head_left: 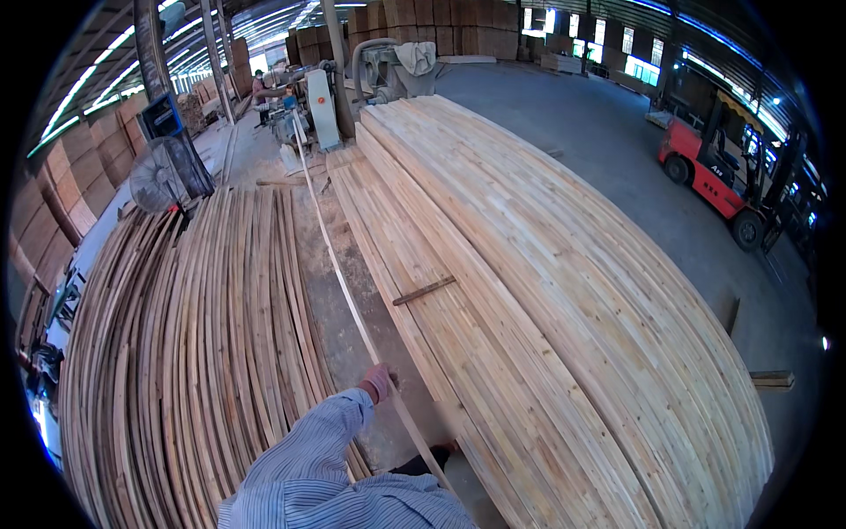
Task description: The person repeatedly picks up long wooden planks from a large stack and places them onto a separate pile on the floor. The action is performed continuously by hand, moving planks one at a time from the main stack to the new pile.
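Long pale wood strip (353, 307) lies inside the grip of the left hand (377, 381), whose fingers are clamped around it; one length runs forward from the knuckles toward the machines, the other passes back beneath the fist to the lower edge, beside the striped sleeve (308, 441). The right hand is out of sight; cannot tell how its fingers stand. Strip crosses above the gap of sawdust-strewn floor (339, 353), between two masses of timber. Counts: one strip held. Left of it, one broad spread of darker, rough strips (225, 300), lying side by side, too many to number reliably. Right of it, one big pile of pale jointed boards (564, 264) in two levels, the lower on the side nearest the hand, the higher beyond. One short dark stick (425, 291) lies crosswise on the lower level, well ahead of the fingers. Up front, one pale upright cabinet (322, 110) near the strip's far end; just right of it, one grey machine (383, 75) with one light cloth (416, 58) draped over it. One co-worker (263, 91) behind the cabinet, to its left, hands too small to read. One round fan (157, 175) at the far end of the dark strips. One red forklift (712, 175) well apart, on the right.
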